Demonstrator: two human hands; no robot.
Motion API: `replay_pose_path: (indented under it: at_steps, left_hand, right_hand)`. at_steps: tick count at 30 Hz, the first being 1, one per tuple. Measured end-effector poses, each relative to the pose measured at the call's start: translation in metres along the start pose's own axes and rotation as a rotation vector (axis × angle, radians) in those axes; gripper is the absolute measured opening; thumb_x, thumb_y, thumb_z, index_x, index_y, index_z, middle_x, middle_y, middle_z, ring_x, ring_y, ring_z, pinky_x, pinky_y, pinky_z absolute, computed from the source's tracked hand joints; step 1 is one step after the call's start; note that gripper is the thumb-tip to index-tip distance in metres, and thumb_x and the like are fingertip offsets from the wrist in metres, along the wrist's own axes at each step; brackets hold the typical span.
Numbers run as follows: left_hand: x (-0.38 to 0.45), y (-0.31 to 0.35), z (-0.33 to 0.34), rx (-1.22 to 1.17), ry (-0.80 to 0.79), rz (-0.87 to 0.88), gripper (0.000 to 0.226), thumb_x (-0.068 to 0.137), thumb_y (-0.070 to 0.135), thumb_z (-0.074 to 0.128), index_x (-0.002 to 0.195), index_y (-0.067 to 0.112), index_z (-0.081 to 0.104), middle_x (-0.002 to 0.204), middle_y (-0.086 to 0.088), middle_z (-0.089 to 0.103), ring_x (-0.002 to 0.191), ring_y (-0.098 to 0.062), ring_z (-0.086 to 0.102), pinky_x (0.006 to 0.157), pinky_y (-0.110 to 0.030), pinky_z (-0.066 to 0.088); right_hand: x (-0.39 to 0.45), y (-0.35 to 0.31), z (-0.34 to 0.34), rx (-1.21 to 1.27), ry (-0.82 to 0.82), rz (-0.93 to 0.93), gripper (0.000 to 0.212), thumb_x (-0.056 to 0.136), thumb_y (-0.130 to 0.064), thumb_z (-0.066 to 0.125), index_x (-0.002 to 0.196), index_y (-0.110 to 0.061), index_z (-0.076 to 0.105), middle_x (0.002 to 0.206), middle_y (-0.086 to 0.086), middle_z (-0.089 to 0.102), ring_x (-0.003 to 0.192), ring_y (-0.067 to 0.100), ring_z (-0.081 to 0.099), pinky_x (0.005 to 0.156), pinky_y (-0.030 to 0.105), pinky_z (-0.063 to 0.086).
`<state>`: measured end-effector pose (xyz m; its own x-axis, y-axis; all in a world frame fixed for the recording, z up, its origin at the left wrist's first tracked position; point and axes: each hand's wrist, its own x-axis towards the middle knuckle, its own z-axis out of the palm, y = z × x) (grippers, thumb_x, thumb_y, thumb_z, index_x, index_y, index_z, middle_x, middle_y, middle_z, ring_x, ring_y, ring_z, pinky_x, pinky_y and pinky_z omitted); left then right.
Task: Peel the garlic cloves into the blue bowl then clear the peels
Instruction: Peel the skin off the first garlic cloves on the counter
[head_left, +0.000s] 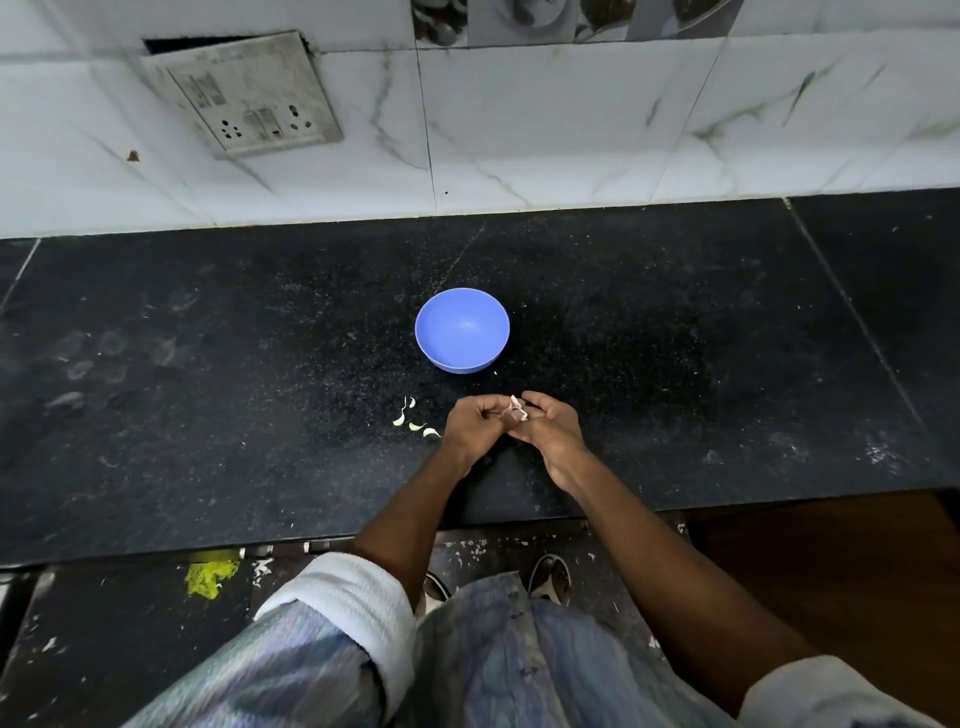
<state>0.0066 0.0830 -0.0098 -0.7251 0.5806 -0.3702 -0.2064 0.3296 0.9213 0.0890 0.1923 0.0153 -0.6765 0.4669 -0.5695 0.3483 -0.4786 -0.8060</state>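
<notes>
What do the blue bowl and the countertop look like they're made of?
Blue bowl: probably plastic, given its uniform matte colour, thin rim and soft highlight inside.
Countertop: looks like polished black granite or similar stone, going by the fine pale speckles, a faint sheen and straight seams between slabs. Smudges and dust dull it in places.

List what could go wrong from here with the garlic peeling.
1. Both hands, left hand and right hand, work the garlic clove short of the round blue plastic bowl, so it may drop onto the black stone counter.
2. The small pale pieces lying loose beside the left hand could scatter.
</notes>
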Motion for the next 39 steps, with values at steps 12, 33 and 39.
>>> replay_pose_path:
  at_steps: [12,33,39]
  left_hand:
    - [0.012,0.005,0.01,0.179,0.321,-0.146,0.015,0.088,0.012,0.075,0.083,0.023,0.083,0.079,0.006,0.079,0.08,-0.014,0.076,0.085,-0.036,0.063]
    - [-0.003,0.005,0.008,0.277,0.251,0.191,0.026,0.093,0.01,0.071,0.112,0.026,0.078,0.105,0.012,0.076,0.092,-0.007,0.072,0.089,-0.03,0.059]
    - [-0.022,0.004,-0.006,0.1,0.276,0.23,0.022,0.084,0.014,0.086,0.103,0.023,0.08,0.094,0.012,0.079,0.083,-0.01,0.075,0.077,-0.025,0.06]
  right_hand:
    - [-0.003,-0.008,0.005,0.045,0.04,0.025,0.055,0.095,0.004,0.067,0.146,0.003,0.047,0.128,0.022,0.068,0.109,0.022,0.07,0.08,0.023,0.06]
    - [0.004,-0.004,0.007,0.046,0.318,-0.191,0.02,0.087,-0.008,0.08,0.106,-0.008,0.079,0.091,0.002,0.08,0.085,0.014,0.076,0.081,0.026,0.061]
    - [0.004,-0.006,0.026,0.123,0.153,-0.035,0.027,0.091,0.012,0.056,0.109,0.004,0.074,0.097,0.017,0.077,0.088,0.021,0.075,0.085,0.03,0.061]
